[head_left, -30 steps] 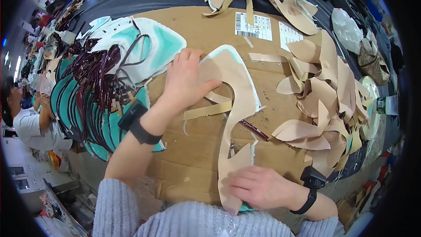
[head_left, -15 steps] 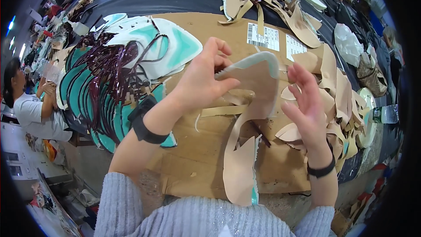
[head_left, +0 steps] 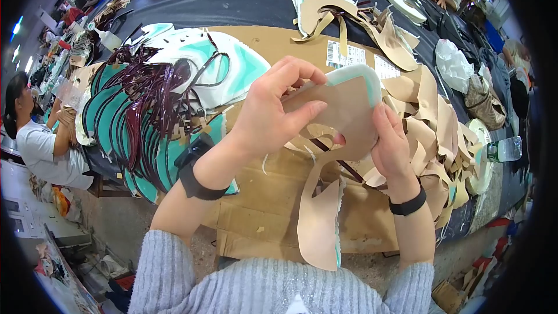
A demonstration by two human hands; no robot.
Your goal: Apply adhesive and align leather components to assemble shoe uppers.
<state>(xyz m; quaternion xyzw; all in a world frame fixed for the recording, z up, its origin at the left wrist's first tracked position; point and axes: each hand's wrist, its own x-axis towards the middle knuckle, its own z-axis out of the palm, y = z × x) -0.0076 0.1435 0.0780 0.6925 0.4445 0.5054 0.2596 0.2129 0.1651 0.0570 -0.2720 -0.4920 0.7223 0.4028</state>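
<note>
Tan sole piece (head_left: 340, 110) pinched between left hand (head_left: 273, 116), right hand (head_left: 390, 142).

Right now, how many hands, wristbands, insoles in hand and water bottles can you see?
Hands: 2, left hand and right hand
Black wristbands: 2
Tan insole held: 1
Water bottle: 1
Total: 6

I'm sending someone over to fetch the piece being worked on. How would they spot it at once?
On the brown cardboard sheet covering the dark workbench, look between the left hand and right hand. They hold up a tan sole-shaped piece with a teal edge. Unlike the flat loose tan cutouts at its right, it is lifted and hangs down long.
</note>
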